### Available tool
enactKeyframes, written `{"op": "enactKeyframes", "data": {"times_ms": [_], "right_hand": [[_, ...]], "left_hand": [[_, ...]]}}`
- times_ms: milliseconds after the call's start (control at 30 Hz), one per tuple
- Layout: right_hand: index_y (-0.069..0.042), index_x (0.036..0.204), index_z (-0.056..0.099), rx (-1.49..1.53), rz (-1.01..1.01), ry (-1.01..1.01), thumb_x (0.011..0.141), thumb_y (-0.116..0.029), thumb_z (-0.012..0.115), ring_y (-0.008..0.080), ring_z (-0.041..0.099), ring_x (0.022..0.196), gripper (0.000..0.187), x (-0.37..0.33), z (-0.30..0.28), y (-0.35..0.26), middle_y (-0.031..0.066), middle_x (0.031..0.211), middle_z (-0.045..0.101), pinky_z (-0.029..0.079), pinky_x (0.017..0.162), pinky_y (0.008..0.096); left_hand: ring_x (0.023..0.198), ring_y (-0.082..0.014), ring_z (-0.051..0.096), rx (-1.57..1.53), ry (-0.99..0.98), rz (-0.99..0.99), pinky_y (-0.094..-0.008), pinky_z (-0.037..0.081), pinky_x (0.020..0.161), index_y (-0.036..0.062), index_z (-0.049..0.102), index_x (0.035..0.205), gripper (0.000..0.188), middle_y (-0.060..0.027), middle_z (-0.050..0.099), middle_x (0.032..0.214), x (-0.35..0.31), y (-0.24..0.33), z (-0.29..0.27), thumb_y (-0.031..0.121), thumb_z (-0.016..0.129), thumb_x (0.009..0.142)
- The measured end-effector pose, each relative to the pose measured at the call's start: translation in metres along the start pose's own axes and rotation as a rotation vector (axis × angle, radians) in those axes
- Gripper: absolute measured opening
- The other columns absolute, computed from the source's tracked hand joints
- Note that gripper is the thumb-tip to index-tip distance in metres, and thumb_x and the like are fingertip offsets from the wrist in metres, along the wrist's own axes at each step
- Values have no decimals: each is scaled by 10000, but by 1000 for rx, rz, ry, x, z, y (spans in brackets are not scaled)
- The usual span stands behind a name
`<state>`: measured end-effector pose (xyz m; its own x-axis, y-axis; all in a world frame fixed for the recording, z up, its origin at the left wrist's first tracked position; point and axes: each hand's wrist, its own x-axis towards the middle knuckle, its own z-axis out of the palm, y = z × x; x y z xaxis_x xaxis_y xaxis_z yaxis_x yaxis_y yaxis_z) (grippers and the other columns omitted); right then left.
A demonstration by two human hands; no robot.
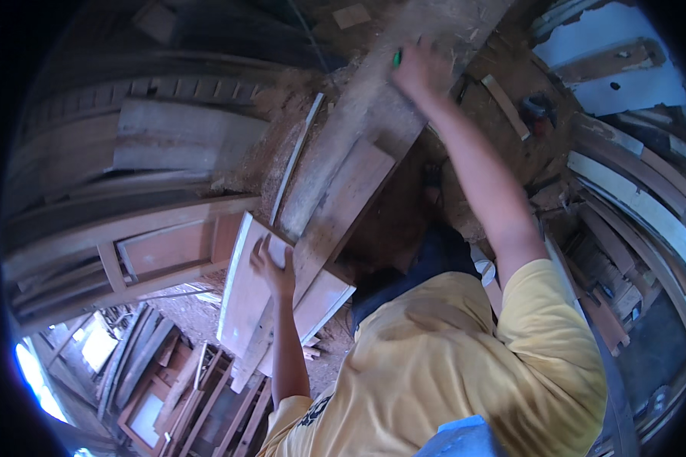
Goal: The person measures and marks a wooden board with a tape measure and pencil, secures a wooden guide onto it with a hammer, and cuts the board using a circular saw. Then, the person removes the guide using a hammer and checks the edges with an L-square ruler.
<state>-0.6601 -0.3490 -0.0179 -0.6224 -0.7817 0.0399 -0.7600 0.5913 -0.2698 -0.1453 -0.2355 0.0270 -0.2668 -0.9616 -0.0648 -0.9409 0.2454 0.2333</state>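
Note:
My left hand lies on a reddish-brown wooden panel with a pale edge, its fingers spread over the surface. The panel rests across the near end of a long wooden workbench. My right hand, smeared by motion, is stretched out over the far part of the bench. A small green object shows at its fingers, which look closed; its kind is too blurred to tell. Between the hands, a flat board lies along the bench.
A thin pale strip leans along the bench's left side. At the left are a framed panel and stacked boards. Curved wood pieces are piled at the right. A short batten lies on the dusty ground.

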Motion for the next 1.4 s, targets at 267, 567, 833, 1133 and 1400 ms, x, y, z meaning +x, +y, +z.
{"op": "enactKeyframes", "data": {"times_ms": [267,567,833,1133,1400], "right_hand": [[-43,1057,718,-57,-216,752,928,-225,693,258,677,867,225,197,-22,174,146,969,685,533,769,408],[26,1181,683,531,608,42,992,-229,652,282,687,1026,319,-63,348,453,183,1160,720,530,920,372],[2,1190,662,549,832,-614,941,-178,654,252,661,945,308,-148,542,478,160,1114,698,516,847,349],[-26,1201,639,725,979,-589,882,-121,656,218,632,855,332,-170,529,484,134,1063,674,501,765,323],[-51,1210,618,1171,1149,-269,831,-70,657,188,606,775,382,-169,336,433,111,1017,652,487,692,299]], "left_hand": [[1412,-470,359,-118,-112,484,-576,283,1176,76,421,1529,703,-259,393,1539,284,248,110,370,697,953],[1399,-487,402,-159,-172,474,-585,337,1147,50,453,1522,879,-275,433,1500,298,284,146,622,648,885],[1325,-476,440,-175,-42,439,-589,413,1067,131,531,1465,840,-227,485,1415,304,272,160,677,615,832],[1241,-449,481,-200,31,436,-568,465,969,130,540,1438,860,-213,510,1355,305,282,163,709,620,807],[1305,-467,473,-189,94,417,-571,386,1107,178,482,1517,875,-250,524,1372,303,289,166,740,587,855]]}}
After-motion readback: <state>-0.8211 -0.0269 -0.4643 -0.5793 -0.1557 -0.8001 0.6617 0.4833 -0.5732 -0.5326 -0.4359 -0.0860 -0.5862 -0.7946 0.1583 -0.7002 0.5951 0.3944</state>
